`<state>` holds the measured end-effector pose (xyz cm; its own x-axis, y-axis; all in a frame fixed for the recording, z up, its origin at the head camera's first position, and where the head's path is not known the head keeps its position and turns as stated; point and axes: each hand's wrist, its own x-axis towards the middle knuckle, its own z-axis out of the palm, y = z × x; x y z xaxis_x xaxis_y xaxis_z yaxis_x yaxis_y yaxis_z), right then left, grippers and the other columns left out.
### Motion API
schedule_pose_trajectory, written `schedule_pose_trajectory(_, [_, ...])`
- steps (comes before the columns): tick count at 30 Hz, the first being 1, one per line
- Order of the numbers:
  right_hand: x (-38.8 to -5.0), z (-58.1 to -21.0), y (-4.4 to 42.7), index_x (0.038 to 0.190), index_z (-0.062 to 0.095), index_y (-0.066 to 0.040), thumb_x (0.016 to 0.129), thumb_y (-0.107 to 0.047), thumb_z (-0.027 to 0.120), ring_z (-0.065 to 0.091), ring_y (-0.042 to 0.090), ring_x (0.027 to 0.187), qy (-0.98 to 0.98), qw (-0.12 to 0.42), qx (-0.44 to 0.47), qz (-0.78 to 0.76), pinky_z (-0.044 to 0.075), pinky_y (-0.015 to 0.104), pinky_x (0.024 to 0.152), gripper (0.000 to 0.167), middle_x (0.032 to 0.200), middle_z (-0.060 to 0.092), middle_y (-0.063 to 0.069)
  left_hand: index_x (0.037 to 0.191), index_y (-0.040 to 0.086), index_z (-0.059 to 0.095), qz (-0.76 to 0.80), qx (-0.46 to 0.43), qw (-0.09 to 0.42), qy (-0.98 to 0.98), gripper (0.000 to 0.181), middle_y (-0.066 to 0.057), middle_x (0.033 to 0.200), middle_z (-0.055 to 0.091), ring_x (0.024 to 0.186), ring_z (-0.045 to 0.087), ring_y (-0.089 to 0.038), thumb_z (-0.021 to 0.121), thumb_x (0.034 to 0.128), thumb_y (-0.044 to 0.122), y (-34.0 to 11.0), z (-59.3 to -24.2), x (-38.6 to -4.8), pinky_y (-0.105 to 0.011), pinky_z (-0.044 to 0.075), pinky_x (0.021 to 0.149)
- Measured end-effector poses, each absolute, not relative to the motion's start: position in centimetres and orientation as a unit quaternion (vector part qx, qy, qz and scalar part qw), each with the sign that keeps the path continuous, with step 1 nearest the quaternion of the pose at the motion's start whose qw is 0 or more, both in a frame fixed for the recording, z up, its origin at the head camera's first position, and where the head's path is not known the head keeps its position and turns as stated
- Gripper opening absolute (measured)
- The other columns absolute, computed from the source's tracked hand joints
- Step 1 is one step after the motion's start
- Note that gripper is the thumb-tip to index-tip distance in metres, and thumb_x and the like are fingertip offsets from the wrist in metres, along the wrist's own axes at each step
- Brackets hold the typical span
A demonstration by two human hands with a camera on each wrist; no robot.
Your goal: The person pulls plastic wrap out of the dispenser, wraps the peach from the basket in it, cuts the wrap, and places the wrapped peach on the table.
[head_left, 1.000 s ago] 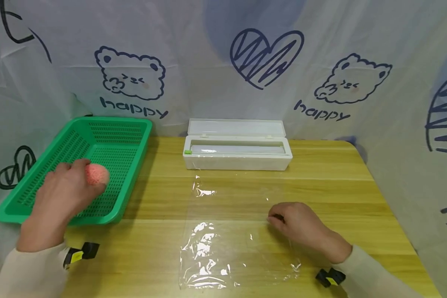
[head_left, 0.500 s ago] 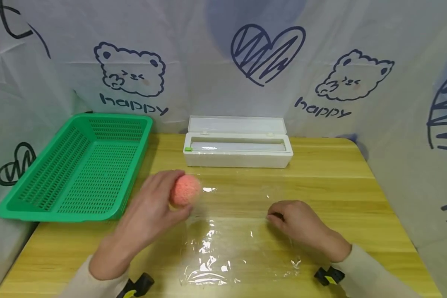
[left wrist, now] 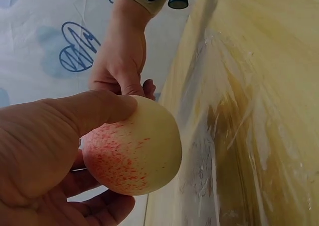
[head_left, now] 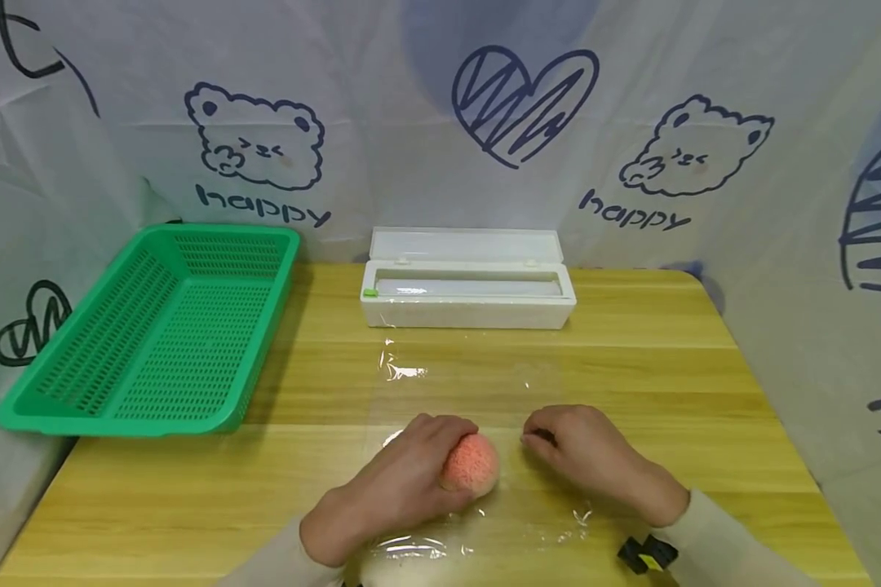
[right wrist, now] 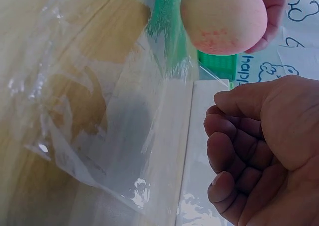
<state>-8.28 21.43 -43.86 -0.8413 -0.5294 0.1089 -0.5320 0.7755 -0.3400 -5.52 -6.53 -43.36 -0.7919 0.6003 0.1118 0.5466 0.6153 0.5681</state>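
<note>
My left hand [head_left: 404, 477] grips a round pink and cream peach [head_left: 471, 465] over the clear film [head_left: 411, 548] lying on the table. Thumb and fingers lie around the peach [left wrist: 142, 151] in the left wrist view; a gap shows between it and the tabletop. To its right, my right hand [head_left: 602, 456] rests by the film's right side with fingers loosely curled. In the right wrist view, this hand [right wrist: 264, 146] holds nothing, and the peach [right wrist: 224, 19] is beyond its fingertips.
A white box [head_left: 470, 316] with its lid up and a roll inside stands at the table's back; the film runs from its front. On the left sits a green basket [head_left: 260, 359] with nothing in it. A printed cloth [head_left: 389, 122] hangs behind and at the sides.
My left hand has carried the peach from the green basket rightward and nearer to me, over the film. My right hand has stayed nearly still.
</note>
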Motion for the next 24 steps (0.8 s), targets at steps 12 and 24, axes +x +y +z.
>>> schedule_pose_trajectory(12, [-8.09,-44.21,21.34,0.088,0.077,-0.021,0.096,-0.017,0.077,0.062,-0.001,0.075,-0.938,0.002,0.290,0.190,0.056,0.028,0.070,0.009,0.083,0.072,-0.013,0.139,0.012,0.063,0.258,0.331,0.069,0.905,0.062,-0.001,0.135,0.068,0.122,0.060,-0.019,0.083,0.0880,0.040,-6.45,-44.04,-5.20,-0.038,0.054,0.103])
schedule_pose_trajectory(24, [-8.09,-44.38,21.27,0.088,0.076,-0.021,0.097,-0.017,0.075,0.058,-0.002,0.072,-0.936,-0.012,0.293,0.196,0.054,0.028,0.068,0.010,0.081,0.070,-0.013,0.140,0.013,0.062,0.254,0.338,0.072,0.904,0.063,0.000,0.136,0.067,0.121,0.061,-0.018,0.084,0.0879,0.040,-6.17,-44.45,-4.82,-0.037,0.053,0.105])
